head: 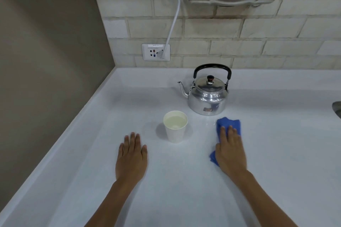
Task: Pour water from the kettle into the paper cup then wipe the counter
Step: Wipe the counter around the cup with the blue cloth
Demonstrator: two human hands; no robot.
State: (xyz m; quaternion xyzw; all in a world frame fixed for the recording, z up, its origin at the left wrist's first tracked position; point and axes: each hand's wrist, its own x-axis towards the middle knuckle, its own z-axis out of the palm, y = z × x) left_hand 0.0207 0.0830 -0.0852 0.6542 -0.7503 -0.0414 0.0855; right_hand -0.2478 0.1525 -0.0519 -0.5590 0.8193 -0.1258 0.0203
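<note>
right hand (229, 150): palm down, fingers nearly straight & close together, pressed flat onto a crumpled blue cloth (228, 125); no curl round it, just pinning it to the desk. Edges look a bit blurred.
blue cloth: sticks out past the fingertips (230, 127) on the far side and again at the thumb side near the wrist; rest hidden under the palm.
left hand (132, 158): fully released, flat, fingers together, thumb a little apart; lies on the bare white glossy desk (92, 153), holding nothing.
white paper cup (175, 127): upright, between the two hands, just beyond fingertip level; nearer the left hand's thumb side, not touched by either. Filled w/ clear water close to the rim.
shiny metal kettle w/ black arched handle (209, 96): stands on the desk beyond the right hand, just past the cloth's far edge, apart from it. Lid on, dark knob on top, handle upright, spout pointing toward the left-hand side. Cup sits near it, on the spout side, closer to the person.
desk surface: faint wet sheen between cloth and kettle base.
wall beyond hands: pale brick tiles, white socket plate (156, 52) w/ a white cable (175, 11) plugged in, running up.
far right of right hand: dark rim at the frame edge, can't tell what.
</note>
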